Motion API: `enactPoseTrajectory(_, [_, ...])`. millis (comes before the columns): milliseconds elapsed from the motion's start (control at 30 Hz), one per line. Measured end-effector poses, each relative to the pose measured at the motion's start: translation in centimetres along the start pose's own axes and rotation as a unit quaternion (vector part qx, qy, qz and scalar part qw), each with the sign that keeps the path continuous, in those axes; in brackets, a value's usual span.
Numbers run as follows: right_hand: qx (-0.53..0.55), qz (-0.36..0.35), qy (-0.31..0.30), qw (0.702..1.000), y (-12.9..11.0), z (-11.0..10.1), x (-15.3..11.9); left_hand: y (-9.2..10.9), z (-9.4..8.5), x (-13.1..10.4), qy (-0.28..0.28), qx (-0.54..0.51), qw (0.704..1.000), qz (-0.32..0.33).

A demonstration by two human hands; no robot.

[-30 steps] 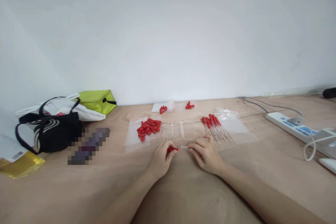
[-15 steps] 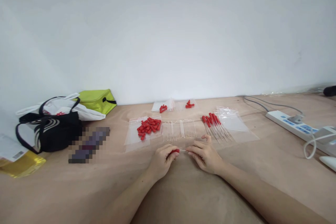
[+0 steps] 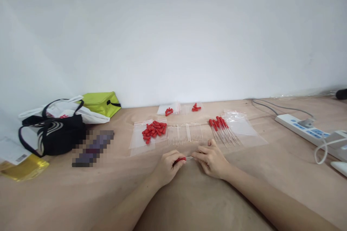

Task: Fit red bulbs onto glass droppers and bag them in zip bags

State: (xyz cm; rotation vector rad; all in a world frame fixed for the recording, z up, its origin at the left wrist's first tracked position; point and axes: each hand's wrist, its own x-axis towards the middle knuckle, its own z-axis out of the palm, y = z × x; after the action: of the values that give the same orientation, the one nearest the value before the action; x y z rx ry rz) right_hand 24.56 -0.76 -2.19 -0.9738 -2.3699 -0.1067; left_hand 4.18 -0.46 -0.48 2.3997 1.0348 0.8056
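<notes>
Pinched between the fingers of my left hand (image 3: 168, 166) is a red rubber bulb (image 3: 181, 159). A thin clear tube (image 3: 189, 157) runs from the bulb to my right hand (image 3: 212, 160), whose fingers are closed on it. Beyond my hands lies a row of loose clear tubes (image 3: 185, 134). A pile of red bulbs (image 3: 154, 130) rests on a plastic bag to their left. To their right, several tubes fitted with red bulbs (image 3: 222, 130) lie side by side on another clear bag (image 3: 248, 133).
Two small groups of red bulbs (image 3: 168, 111) (image 3: 196, 107) lie near the wall. At left are a black bag (image 3: 63, 135), a green bag (image 3: 99, 103) and a pixelated dark object (image 3: 93, 148). A white power strip (image 3: 309, 130) with cables is at right.
The red bulb and my left fingertips have shifted slightly down. The tube now tilts up toward my right hand, and both hands keep their hold.
</notes>
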Motion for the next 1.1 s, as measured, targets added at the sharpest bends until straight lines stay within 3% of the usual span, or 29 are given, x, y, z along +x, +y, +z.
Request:
enactPoseTrajectory(433, [0.042, 0.017, -0.008, 0.999, -1.2, 0.4, 0.6, -0.2, 0.1, -0.2, -0.011, -0.002, 1.0, 0.026])
enactPoseTrajectory(600, [-0.013, 0.001, 0.004, 1.0, -1.2, 0.2, 0.9, -0.2, 0.3, 0.0, 0.023, -0.014, 1.0, 0.012])
enactPoseTrajectory(700, [-0.062, 0.015, 0.023, 0.998, -0.7, 0.0, 0.9, -0.6, 0.4, 0.1, 0.073, -0.009, 0.997, -0.008])
enactPoseTrajectory(800, [-0.093, 0.128, 0.089, 0.983, 0.9, -0.2, 0.8, -1.8, 0.3, 0.1, 0.152, 0.006, 0.986, -0.07])
enactPoseTrajectory(900, [-0.119, 0.294, 0.146, 0.937, 3.6, -0.7, 0.7, -3.0, 0.3, 0.2, 0.205, -0.005, 0.969, -0.14])
enactPoseTrajectory(1000, [-0.131, 0.422, 0.148, 0.885, 6.2, -1.2, 0.9, -3.6, 0.2, 0.3, 0.214, -0.024, 0.961, -0.175])
enactPoseTrajectory(1100, [-0.136, 0.475, 0.116, 0.862, 7.6, -1.5, 1.2, -3.4, 0.2, 0.3, 0.198, -0.015, 0.964, -0.175])
